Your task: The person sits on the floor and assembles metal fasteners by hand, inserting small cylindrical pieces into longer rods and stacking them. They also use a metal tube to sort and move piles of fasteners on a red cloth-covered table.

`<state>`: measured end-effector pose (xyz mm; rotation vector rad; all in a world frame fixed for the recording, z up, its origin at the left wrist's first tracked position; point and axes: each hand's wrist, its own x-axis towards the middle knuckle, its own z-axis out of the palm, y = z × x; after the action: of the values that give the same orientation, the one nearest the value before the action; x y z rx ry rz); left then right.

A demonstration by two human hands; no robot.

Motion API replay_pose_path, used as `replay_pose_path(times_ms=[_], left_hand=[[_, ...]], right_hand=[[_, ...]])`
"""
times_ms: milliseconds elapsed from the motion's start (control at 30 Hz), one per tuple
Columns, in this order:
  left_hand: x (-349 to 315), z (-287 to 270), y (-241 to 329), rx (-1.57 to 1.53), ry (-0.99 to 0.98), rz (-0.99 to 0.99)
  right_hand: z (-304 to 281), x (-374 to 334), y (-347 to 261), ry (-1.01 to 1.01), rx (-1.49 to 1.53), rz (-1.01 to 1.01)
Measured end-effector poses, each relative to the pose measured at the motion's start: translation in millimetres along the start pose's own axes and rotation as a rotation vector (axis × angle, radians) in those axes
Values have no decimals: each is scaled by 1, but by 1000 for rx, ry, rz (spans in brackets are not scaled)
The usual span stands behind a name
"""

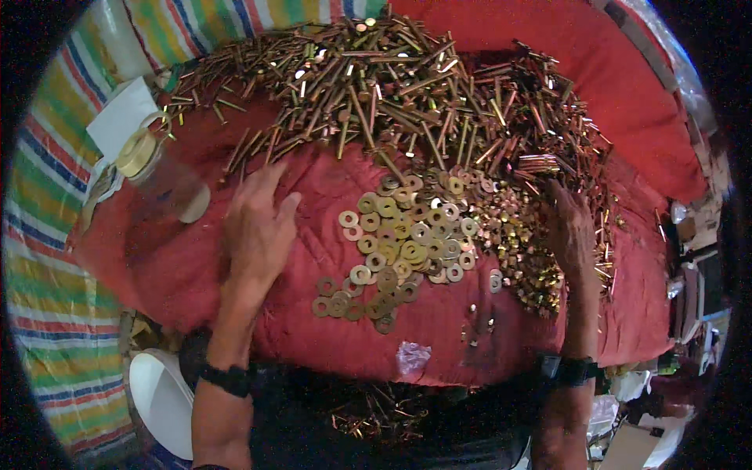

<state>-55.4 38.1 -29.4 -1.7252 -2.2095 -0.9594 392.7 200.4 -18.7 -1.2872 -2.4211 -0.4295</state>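
My left hand is over the red cloth, its fingers stretched out and apart. Its fingertips come close to a few loose bolts at the edge of a large heap of long brassy bolts. On the right, my right hand reaches down between the small metal nuts and the right end of the bolt heap. Its fingers are bent and in shadow, so whether they grip anything is unclear. A bundle of parallel bolts lies just beyond them. Flat round washers spread between my hands.
A clear plastic jar with a cream lid lies at the left beside a white card. A crumpled clear plastic scrap is near the front edge. More bolts lie below that edge. Striped sheeting borders the left.
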Motion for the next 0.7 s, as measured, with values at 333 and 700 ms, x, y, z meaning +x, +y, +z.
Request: replay_pose_path(times_ms=[333,700], left_hand=[[16,23,-19,-90,-123,29],[24,23,-38,111,63,-103]], right_hand=[[9,6,-18,18,117,-1],[-59,-14,-85,-42,951,263]])
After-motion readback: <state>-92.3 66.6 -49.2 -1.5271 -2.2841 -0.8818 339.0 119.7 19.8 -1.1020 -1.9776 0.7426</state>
